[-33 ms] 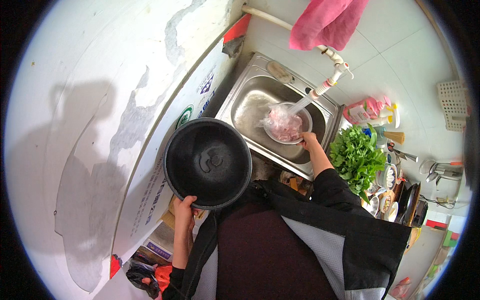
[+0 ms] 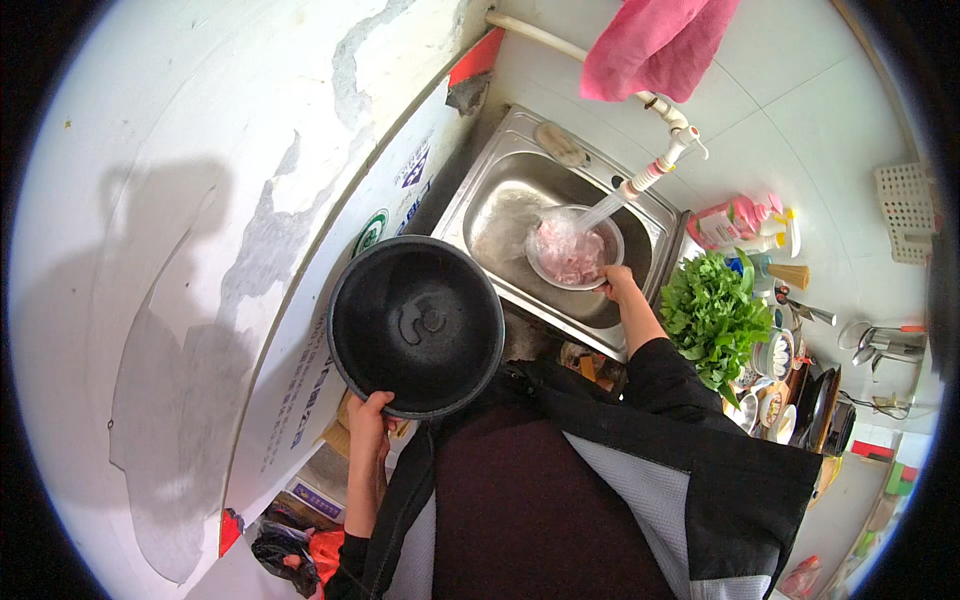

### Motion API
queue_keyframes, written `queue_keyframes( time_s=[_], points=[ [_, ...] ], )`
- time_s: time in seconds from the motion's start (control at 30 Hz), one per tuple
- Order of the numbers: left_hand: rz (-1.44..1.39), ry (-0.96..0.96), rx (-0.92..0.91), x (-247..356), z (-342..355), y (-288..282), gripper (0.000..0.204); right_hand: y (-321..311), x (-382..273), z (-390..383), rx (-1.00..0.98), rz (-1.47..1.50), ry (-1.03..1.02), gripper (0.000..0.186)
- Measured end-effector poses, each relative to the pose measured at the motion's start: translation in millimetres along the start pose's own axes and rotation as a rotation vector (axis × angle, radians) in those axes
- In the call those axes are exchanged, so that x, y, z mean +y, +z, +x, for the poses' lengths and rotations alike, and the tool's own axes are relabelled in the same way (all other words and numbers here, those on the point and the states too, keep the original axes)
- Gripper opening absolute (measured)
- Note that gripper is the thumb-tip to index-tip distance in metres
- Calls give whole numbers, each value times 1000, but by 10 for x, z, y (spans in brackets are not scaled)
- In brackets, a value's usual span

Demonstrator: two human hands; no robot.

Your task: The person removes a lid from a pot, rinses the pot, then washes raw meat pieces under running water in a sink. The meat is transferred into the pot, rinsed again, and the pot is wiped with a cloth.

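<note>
Likely slippery and weighty, the bowl [image 2: 617,245] suits a rim grip: right hand [image 2: 617,281] has fingers clamped there, left hand [image 2: 371,412] on the basin [image 2: 380,300].

Open steel lies at 10 o'clock from a round bowl [image 2: 615,243] of raw meat [image 2: 576,262] in a stainless-steel sink [image 2: 500,205], the widest way in for a hand. A tap [image 2: 655,172] juts in between 1 and 2 o'clock, its water stream [image 2: 602,208] cutting across the space above the bowl; a pink towel [image 2: 655,50] hangs farther out, at 1 o'clock. The right grip [image 2: 617,280] occupies the rim at 4 o'clock, leafy greens [image 2: 715,310] crowding the sink's edge beyond. At 8 o'clock, a black basin [image 2: 415,280] in the left grip [image 2: 368,412] obstructs the approach.
</note>
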State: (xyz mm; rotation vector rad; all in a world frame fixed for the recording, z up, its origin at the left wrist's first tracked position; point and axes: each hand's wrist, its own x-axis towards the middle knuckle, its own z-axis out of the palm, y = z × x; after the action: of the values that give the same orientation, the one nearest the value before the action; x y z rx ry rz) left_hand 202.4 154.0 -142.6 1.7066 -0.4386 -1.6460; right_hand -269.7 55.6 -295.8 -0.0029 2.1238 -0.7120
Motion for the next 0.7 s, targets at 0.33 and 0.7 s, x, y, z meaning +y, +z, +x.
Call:
queue_keyframes(
  time_s=[0.33,0.7],
  points=[
    [-14,-24,19,-60,37,-76,18,16,-51,-282,-154,-58,-125,16],
    [-30,-42,10,-86,48,-136,19,162,-178,-173,-227,-215,-136,7]
  ],
)
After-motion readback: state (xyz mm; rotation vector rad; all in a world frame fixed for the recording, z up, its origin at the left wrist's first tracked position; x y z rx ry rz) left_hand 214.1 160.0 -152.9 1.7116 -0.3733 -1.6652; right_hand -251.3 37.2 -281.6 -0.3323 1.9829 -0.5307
